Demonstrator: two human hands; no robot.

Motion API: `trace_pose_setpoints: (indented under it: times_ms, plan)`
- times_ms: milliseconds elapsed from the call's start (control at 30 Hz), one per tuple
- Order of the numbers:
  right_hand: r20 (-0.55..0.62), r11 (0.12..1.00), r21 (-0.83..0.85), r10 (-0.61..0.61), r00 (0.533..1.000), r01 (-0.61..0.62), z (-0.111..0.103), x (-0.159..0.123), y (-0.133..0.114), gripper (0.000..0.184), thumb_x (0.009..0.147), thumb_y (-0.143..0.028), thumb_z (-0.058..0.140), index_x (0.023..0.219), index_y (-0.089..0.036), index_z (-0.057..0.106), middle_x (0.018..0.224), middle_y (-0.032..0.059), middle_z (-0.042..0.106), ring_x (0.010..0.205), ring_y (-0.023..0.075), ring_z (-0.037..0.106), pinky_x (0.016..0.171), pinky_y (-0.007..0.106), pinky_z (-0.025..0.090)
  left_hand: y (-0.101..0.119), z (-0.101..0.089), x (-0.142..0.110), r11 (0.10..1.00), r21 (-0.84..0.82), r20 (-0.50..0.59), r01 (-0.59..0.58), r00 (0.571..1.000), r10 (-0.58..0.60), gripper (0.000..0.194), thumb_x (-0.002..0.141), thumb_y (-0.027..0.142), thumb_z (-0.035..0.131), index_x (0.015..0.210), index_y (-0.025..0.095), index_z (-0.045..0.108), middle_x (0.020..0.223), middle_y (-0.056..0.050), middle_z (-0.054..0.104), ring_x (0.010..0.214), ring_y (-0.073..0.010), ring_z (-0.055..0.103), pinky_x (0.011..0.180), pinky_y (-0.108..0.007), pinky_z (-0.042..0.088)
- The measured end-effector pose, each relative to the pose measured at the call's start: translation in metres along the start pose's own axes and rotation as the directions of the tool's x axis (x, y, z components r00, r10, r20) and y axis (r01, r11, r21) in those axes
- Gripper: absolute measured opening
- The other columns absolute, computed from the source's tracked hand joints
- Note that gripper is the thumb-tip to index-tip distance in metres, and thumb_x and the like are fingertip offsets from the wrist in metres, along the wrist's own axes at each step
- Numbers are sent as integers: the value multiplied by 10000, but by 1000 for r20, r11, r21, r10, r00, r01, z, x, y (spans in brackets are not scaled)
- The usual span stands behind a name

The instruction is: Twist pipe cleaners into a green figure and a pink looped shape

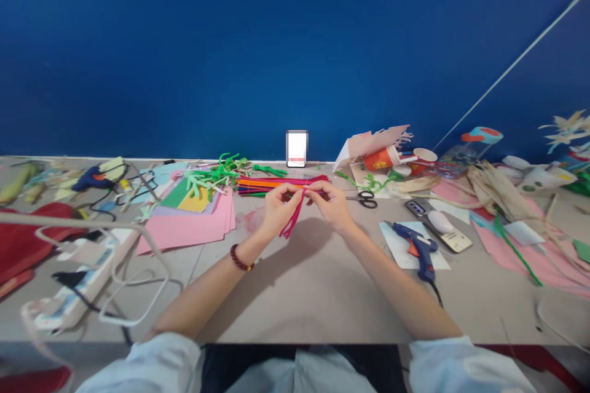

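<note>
My left hand (pixel 280 207) and my right hand (pixel 330 205) meet over the middle of the table, fingertips pinched together. Between them are magenta pipe cleaners (pixel 291 224), whose loose ends hang down and slightly left below the fingers. Both hands grip the strands near their upper part; the exact spot under the fingertips is partly hidden. Just behind the hands lies a bundle of colored pipe cleaners (pixel 258 184), orange, red and dark ones among them. To the right of my right hand rest black-handled scissors (pixel 367 198), their blades partly covered by the hand.
Pink paper sheets (pixel 184 227) and green pipe-cleaner shapes (pixel 225 168) lie left. A phone (pixel 296 148) stands against the blue wall. A blue glue gun (pixel 417 245) and another phone (pixel 456 239) lie right. A power strip (pixel 87 276) with cables occupies the left front.
</note>
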State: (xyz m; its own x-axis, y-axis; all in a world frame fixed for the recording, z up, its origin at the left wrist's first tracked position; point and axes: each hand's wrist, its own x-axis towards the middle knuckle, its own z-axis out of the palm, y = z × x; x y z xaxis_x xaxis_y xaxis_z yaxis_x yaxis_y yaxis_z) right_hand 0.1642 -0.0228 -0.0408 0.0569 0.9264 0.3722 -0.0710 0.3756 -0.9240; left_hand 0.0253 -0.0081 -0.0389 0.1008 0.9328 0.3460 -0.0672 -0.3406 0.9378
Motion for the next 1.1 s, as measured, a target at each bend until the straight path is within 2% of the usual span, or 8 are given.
trace_pose_setpoints:
  times_ms: [167,267,367,567,700,867,1000,1100]
  plan:
    - [94,997,56,44,995,-49,-8,5,-6,254,712,-394,743,871,-199,706,823,25,600,637,121,572,587,275,507,6,0,3,977,-175,138,124,985,-100,236,727,371,699,771,141,673,722,-37,664,656,-126,605,660,-255,502]
    - [133,994,97,40,990,-53,-10,7,-12,248,681,-389,770,840,-203,731,838,21,549,632,119,566,591,291,514,11,-1,3,932,-268,254,246,951,-178,269,701,389,728,787,138,686,707,-43,673,653,-137,621,697,-280,521]
    - [124,994,103,35,992,-48,-13,7,-18,235,668,-396,779,793,-203,732,841,23,538,652,128,568,617,314,528,14,-3,4,899,-305,292,313,930,-224,297,696,417,731,804,142,694,718,-45,680,676,-143,632,715,-283,526]
    - [65,999,38,-6,998,4,-15,8,-21,194,674,-364,776,737,-198,699,823,21,575,714,134,563,641,280,496,11,-5,7,935,-278,261,222,954,-149,282,643,368,784,815,165,691,803,-28,688,727,-120,625,727,-243,510]
    - [83,986,125,98,992,-108,-13,9,-18,234,639,-378,791,717,-185,683,776,9,599,633,110,527,600,263,465,8,-6,9,930,-287,282,230,948,-147,262,636,353,794,741,148,668,740,-19,673,687,-112,615,683,-232,507]
    - [125,915,309,230,965,-258,-10,8,-15,284,591,-383,823,727,-184,672,673,-8,613,560,106,523,584,269,452,15,-3,6,938,-300,254,173,963,-96,281,657,334,783,797,149,625,767,-19,665,690,-118,628,654,-230,521]
    - [152,883,367,252,956,-291,-9,7,-14,299,596,-385,825,731,-183,652,614,-18,593,556,121,539,584,282,461,20,-1,3,947,-287,275,144,959,-63,271,716,350,733,820,155,575,699,-5,642,618,-119,629,611,-246,529]
    - [152,892,354,240,959,-280,-9,8,-14,313,590,-384,830,721,-180,632,624,-18,601,568,124,557,593,283,465,18,-3,2,967,-237,284,96,958,-26,250,763,356,685,875,151,594,741,-30,660,657,-128,639,638,-255,526]
